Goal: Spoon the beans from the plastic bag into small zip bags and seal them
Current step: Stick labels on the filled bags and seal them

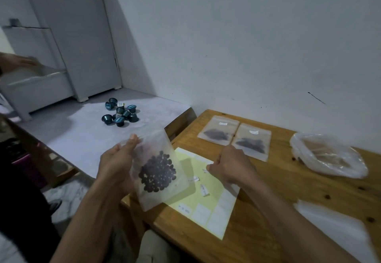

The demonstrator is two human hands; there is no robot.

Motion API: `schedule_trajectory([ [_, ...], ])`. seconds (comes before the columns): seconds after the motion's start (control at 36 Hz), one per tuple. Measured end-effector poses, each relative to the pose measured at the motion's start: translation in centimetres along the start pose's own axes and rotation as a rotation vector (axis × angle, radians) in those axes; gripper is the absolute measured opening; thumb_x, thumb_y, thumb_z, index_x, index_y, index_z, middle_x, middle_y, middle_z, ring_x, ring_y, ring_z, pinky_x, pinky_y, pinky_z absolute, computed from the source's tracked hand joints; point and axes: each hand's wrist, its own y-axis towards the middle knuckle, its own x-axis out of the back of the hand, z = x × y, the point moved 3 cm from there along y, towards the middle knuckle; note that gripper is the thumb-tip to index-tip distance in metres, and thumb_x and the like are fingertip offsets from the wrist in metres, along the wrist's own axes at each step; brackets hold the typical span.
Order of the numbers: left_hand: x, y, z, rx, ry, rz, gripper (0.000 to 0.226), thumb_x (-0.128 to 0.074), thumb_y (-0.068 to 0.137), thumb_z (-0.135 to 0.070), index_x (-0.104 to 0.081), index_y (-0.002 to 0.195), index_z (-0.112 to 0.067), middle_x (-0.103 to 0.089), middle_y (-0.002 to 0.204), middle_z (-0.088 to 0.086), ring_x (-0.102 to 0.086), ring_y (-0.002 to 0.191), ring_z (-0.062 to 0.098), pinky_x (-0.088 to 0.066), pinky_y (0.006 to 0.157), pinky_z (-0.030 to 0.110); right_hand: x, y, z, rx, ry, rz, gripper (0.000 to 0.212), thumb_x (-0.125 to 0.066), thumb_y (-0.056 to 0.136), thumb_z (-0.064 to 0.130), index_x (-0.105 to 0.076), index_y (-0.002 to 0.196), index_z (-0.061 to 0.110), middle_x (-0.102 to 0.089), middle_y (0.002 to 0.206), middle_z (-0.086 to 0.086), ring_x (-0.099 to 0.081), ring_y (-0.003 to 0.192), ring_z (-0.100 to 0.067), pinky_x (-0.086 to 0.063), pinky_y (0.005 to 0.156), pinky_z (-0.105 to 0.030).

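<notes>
My left hand (119, 165) holds a small frosted zip bag (158, 169) upright above the table's left edge, fingers along its left side and top corner. Dark beans sit clustered in its lower half. My right hand (228, 165) hovers over a pale yellow label sheet (208, 207) with its fingers curled; I cannot tell whether it pinches anything. Two filled, labelled zip bags (218, 133) (251, 142) lie flat at the back of the wooden table (288, 190). A crumpled clear plastic bag (329, 155) lies at the right.
A pile of several dark teal capsules (120, 112) sits on a grey-white surface to the left. Empty clear bags (334, 229) lie at the table's near right. Another person's hand (16, 61) shows at the far left by a white cabinet (37, 89).
</notes>
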Motion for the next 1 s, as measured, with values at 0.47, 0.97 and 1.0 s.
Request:
schedule_trajectory([
  [0.47,-4.6,-2.9,-0.4,-0.127,0.054,0.233,0.034,-0.053,0.100,-0.027,-0.067,0.101,0.003,-0.076,0.093,0.016,-0.074,0.092,0.030,-0.057,0.061,0.037,6.0,-4.4,6.7,0.471,0.461,-0.118,0.028,-0.076,0.086,0.031,-0.064,0.064,0.019,-0.057,0.051,0.013,-0.051,0.048,0.001,-0.037,0.051,-0.013],
  [0.97,-8.1,-3.9,0.3,-0.194,0.062,0.426,0.010,-0.069,0.088,-0.005,-0.074,0.096,-0.005,-0.078,0.093,0.013,-0.076,0.089,0.025,-0.056,0.067,0.038,5.5,-4.4,5.6,0.276,0.359,-0.263,0.017,-0.072,0.085,0.039,-0.065,0.080,0.025,-0.065,0.079,0.012,-0.063,0.081,-0.010,-0.058,0.075,-0.041],
  [1.0,-8.1,-3.8,0.3,-0.197,0.054,0.421,0.013,-0.069,0.087,-0.003,-0.074,0.098,-0.006,-0.078,0.095,0.013,-0.076,0.090,0.025,-0.056,0.071,0.041,5.5,-4.4,5.4,0.253,0.364,-0.281,0.020,-0.073,0.083,0.042,-0.061,0.089,0.028,-0.062,0.090,0.011,-0.060,0.090,-0.011,-0.057,0.080,-0.040],
])
